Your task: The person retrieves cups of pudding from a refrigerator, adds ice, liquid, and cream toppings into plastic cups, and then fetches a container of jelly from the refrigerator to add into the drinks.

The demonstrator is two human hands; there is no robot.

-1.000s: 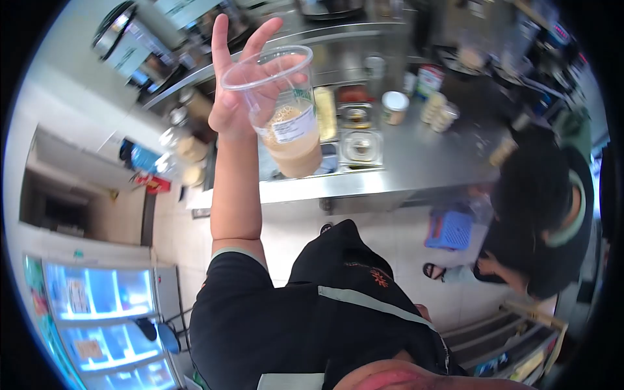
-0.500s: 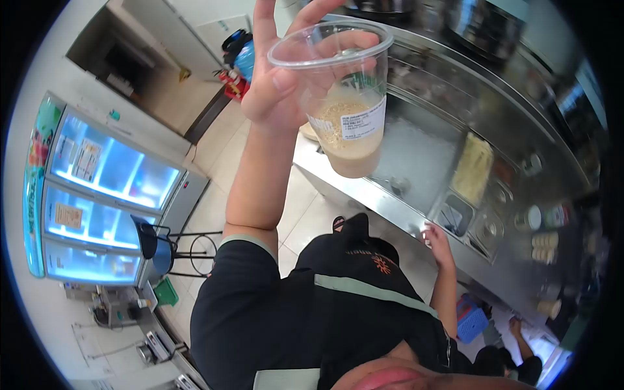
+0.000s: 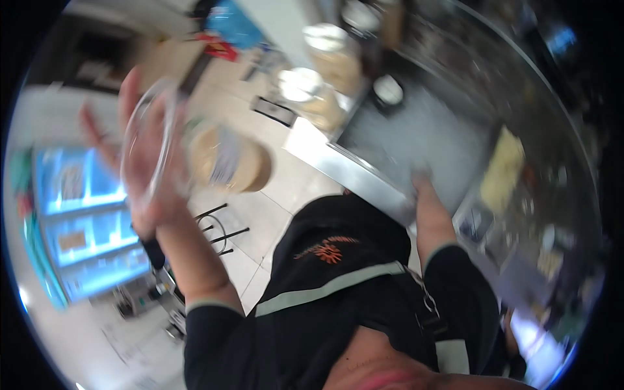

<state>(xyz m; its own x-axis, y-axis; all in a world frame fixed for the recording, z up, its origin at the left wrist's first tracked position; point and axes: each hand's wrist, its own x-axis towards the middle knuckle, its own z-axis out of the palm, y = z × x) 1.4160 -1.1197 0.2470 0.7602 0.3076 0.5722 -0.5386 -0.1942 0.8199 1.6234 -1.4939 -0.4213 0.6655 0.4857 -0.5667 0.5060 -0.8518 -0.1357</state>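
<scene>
My left hand is wrapped round a clear plastic cup, raised at the left. Inside is a pale brown, milky drink, and a white printed label is on the side. The cup is tipped, its rim toward the left, and blurred by motion. My right hand reaches over the front edge of a steel bin of ice, at the ice surface. Its fingers are too smeared to show whether they hold anything.
Jars with white lids stand left of the ice bin. A pan of pale yellow food lies to its right, beside small steel containers. A glass-door fridge and a black metal stand are on the left.
My left hand has swung the cup left and tilted it. My right hand has moved from the counter's front edge to the ice. The whole view has turned.
</scene>
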